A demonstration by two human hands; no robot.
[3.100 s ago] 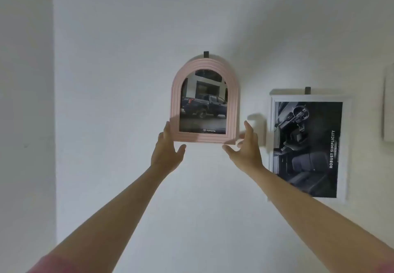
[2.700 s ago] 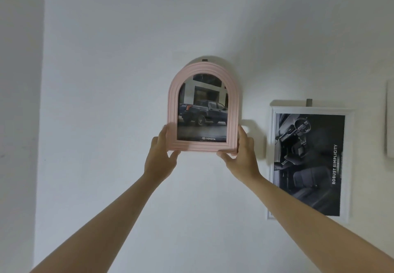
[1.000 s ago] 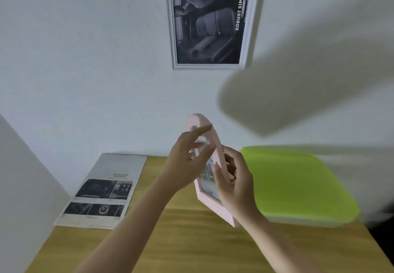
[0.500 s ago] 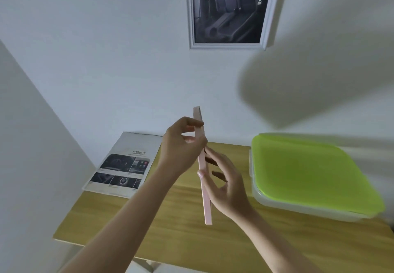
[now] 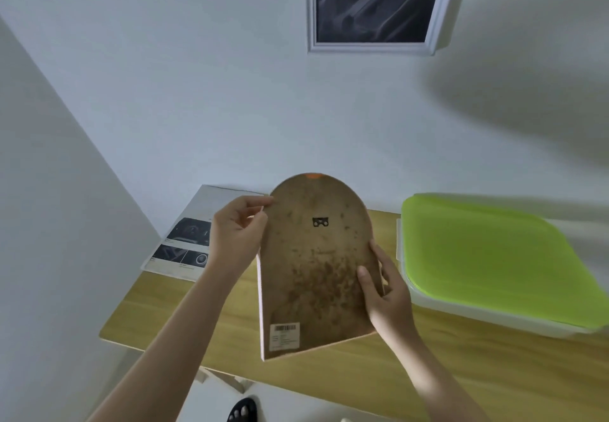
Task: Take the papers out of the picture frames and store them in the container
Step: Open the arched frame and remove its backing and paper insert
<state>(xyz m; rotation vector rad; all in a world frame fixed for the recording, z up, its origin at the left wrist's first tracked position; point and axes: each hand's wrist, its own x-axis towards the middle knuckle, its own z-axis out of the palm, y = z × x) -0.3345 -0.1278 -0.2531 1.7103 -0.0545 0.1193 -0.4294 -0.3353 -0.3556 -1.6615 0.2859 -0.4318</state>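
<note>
Frame (image 5: 316, 266) turned back-side up; both hands (image 5: 235, 234) (image 5: 385, 286) grip it; one container (image 5: 487, 257).

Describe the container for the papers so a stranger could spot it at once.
Start at the wooden table against the white wall. On its right end lies a flat, clear plastic container, to the right of the arched frame held in both hands. Its bright lime-green lid, still on, sets it apart.
</note>
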